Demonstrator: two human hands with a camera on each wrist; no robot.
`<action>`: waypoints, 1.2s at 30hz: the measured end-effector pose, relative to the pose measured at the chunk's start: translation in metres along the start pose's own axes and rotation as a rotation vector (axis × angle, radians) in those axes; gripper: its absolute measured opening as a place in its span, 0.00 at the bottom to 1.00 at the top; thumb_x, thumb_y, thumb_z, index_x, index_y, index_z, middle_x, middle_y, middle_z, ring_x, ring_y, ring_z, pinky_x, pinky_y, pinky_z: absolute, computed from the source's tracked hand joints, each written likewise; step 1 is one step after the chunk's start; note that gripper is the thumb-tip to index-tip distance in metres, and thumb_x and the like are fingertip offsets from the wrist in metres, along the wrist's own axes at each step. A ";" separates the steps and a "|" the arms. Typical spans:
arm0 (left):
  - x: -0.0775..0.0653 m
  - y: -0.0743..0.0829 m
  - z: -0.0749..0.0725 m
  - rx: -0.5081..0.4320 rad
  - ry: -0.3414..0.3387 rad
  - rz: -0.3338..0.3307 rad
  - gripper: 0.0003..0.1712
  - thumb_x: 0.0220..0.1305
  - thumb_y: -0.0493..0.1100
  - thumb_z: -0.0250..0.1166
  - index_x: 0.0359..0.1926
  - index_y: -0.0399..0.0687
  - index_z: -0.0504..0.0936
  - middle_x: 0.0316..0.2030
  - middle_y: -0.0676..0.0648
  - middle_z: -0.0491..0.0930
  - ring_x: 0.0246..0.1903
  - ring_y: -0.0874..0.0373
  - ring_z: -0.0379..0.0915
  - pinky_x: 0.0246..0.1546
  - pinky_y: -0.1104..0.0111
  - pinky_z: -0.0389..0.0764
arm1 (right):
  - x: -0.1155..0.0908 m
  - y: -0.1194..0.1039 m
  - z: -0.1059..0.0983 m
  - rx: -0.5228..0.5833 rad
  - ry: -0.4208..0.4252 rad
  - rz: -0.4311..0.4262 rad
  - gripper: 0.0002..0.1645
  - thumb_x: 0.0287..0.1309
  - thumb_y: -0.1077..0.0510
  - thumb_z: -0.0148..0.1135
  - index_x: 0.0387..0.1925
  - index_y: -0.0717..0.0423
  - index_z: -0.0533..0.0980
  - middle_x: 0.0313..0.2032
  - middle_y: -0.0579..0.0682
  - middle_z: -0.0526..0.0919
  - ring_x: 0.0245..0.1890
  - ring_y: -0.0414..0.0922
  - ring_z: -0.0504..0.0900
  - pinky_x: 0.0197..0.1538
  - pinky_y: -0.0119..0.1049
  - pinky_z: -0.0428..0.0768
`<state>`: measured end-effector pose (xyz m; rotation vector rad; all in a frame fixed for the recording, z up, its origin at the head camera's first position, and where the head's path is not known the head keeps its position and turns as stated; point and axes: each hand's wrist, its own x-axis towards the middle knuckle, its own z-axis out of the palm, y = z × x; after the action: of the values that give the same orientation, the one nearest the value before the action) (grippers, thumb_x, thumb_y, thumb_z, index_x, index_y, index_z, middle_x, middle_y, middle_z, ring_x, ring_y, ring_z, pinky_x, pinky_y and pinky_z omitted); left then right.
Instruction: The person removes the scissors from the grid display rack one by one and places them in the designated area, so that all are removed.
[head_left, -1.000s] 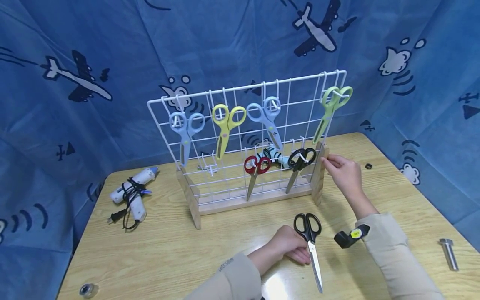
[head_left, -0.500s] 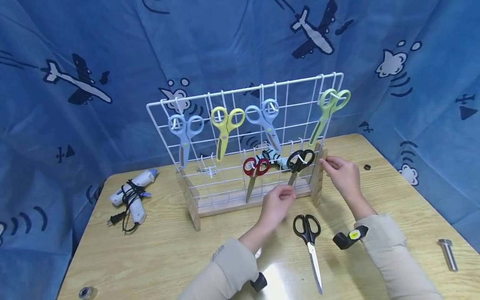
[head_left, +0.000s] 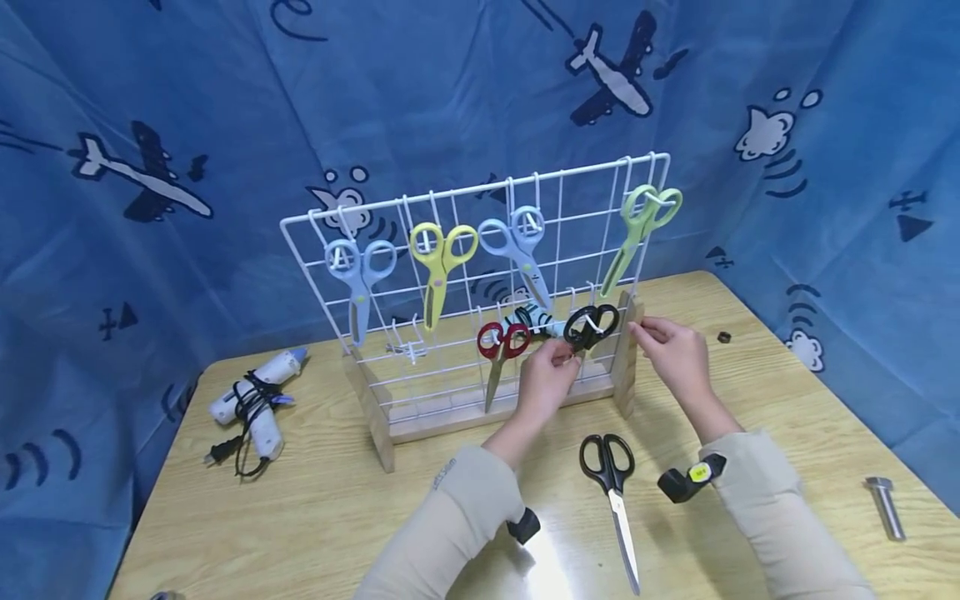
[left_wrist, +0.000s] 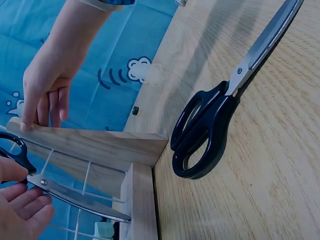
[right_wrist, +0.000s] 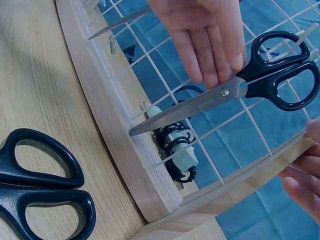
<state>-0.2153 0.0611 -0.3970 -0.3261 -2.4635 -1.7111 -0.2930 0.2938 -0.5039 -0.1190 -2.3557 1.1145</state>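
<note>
Pale wooden desk point(head_left: 315, 500) with visible grain, glare patch at 6 o'clock. Blue fabric backdrop point(head_left: 225, 108) printed with aeroplanes and clouds, draped around the back and both sides.

Left hand point(head_left: 550, 377) raised at desk centre, grip pinched on the black-handled steel scissors point(head_left: 588, 327) hanging from a hook on the white wire grid rack point(head_left: 465, 250), fingers at the blade just below the pivot. Right hand point(head_left: 672, 350) at 3 o'clock of that pair, grip closed on the rack's right wooden upright point(head_left: 625, 358), fingertips on its top edge.

Second pair of black-handled scissors point(head_left: 612, 483) flat on the desk at 6 o'clock of the rack, blades pointing toward the near edge, apart from both hands.

On the rack, along the top row: two pale blue scissors point(head_left: 358, 271), yellow scissors point(head_left: 438, 258), green scissors point(head_left: 637, 225) at the far right. Red-handled scissors point(head_left: 498, 350) on the lower row, just left of the held pair.

White glue gun with black cord point(head_left: 251, 400) at 9 o'clock. Steel bolt point(head_left: 883, 507) at 4 o'clock near the desk edge. Small black nut point(head_left: 723, 337) at 2 o'clock.
</note>
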 end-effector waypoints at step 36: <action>-0.032 0.018 -0.013 -0.153 -0.141 0.103 0.07 0.48 0.38 0.62 0.31 0.41 0.77 0.28 0.46 0.79 0.26 0.65 0.74 0.30 0.79 0.75 | -0.027 -0.098 -0.042 0.003 -0.046 -0.026 0.23 0.50 0.46 0.54 0.37 0.62 0.77 0.32 0.60 0.79 0.23 0.47 0.81 0.19 0.34 0.77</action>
<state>-0.1804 0.0517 -0.3828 -0.5993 -2.3653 -1.8973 -0.2353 0.2510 -0.4208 -0.0624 -2.3895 1.1193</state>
